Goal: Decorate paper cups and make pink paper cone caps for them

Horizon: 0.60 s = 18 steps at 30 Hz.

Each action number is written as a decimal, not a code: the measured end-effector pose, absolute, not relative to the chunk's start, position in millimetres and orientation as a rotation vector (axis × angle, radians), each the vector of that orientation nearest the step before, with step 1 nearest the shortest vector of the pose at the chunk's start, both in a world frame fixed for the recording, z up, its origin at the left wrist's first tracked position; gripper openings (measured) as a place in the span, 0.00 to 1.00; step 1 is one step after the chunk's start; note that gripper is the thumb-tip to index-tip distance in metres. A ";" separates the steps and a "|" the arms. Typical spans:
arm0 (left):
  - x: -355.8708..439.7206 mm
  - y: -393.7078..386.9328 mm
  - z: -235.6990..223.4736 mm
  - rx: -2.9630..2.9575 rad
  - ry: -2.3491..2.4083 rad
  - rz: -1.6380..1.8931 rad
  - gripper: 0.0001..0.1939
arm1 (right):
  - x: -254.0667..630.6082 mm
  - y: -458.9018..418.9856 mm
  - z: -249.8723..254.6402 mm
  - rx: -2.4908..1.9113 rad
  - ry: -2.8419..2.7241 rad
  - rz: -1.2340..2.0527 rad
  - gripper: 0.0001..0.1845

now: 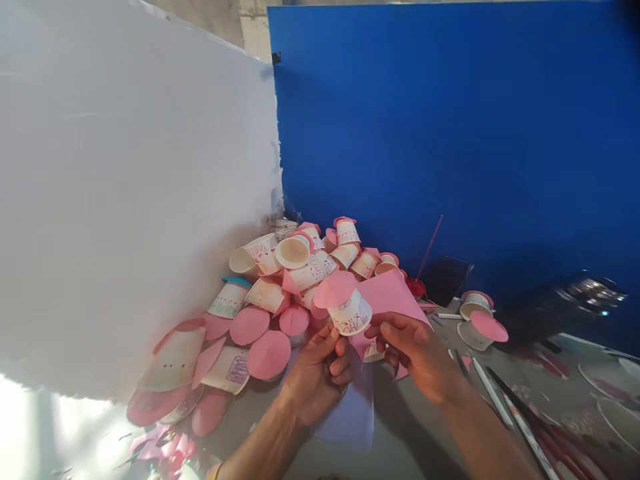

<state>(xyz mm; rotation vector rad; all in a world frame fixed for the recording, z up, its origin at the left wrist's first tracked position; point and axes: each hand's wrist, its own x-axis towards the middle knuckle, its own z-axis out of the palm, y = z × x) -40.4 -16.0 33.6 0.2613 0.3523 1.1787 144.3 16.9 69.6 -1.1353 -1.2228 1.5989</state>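
Note:
A white paper cup [356, 315] with a pink paper cone [336, 289] on its narrow end is held up in front of me, tilted. Purple scribbles and small red marks cover its side. My left hand [325, 360] pinches the cup's lower rim between thumb and curled fingers. At the rim's right side are the bent fingertips of my right hand [405, 343], which seem to touch it. Behind the hands lies a pink paper sheet [393, 297]. Beneath them a pale purple sheet [353, 407] rests on the grey table.
Many similar cone-topped cups [269, 353] are heaped at left and behind. Two more cups [475, 332] stand at right. Scissors [525, 407], a white pen [493, 392] and paper scraps lie right. A white panel [140, 200] and blue panel [450, 133] enclose the table.

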 end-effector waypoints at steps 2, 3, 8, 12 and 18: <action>-38.5 -16.1 31.9 0.278 0.350 1.164 0.19 | 140.4 17.3 72.4 -1.050 -1.099 1.734 0.27; -37.5 -16.0 30.7 0.283 0.357 1.159 0.19 | 138.1 17.7 73.3 -1.017 -1.033 1.778 0.26; -32.4 -12.6 29.1 0.329 0.421 1.179 0.22 | 131.1 21.1 71.9 -0.945 -0.836 1.855 0.26; -28.9 -11.3 32.4 0.406 0.514 1.202 0.23 | 138.1 28.1 73.5 -0.943 -0.861 1.855 0.24; -28.4 -14.8 26.5 0.496 0.630 1.107 0.23 | 168.0 60.2 97.5 -0.917 -0.796 1.644 0.20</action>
